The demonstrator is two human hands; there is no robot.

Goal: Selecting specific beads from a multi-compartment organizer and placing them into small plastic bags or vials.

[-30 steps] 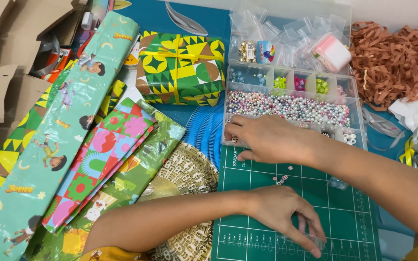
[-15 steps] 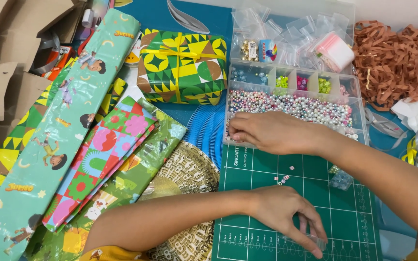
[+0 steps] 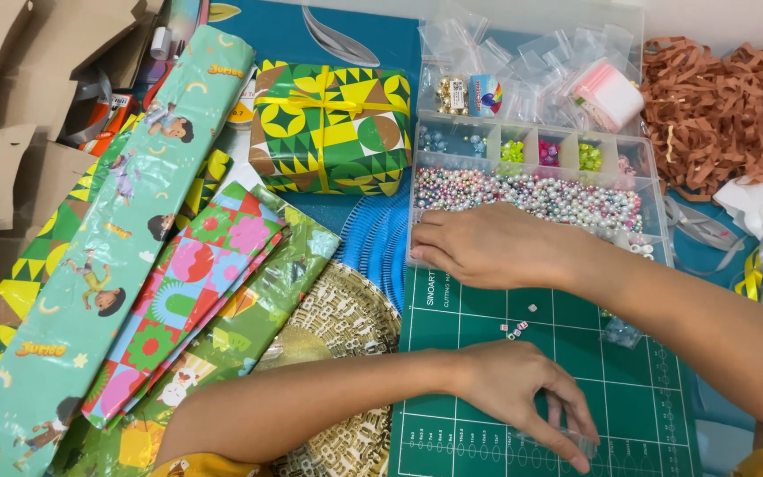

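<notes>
Reaching: right hand [image 3: 496, 247], fingers pressed together, dips into clear bead box [image 3: 655, 199].
Left hand [image 3: 523, 393]: fingers curled, pinching something small over green cutting mat [image 3: 638, 389].

wrapped gift box [image 3: 332, 126], brown paper shreds [image 3: 717, 106]

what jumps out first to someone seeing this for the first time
The clear compartment box of pastel beads at upper right, with the right hand resting in its front row. Left of it sits a green and yellow wrapped gift tied with ribbon. The left hand pinches something small over the green cutting mat.
</notes>
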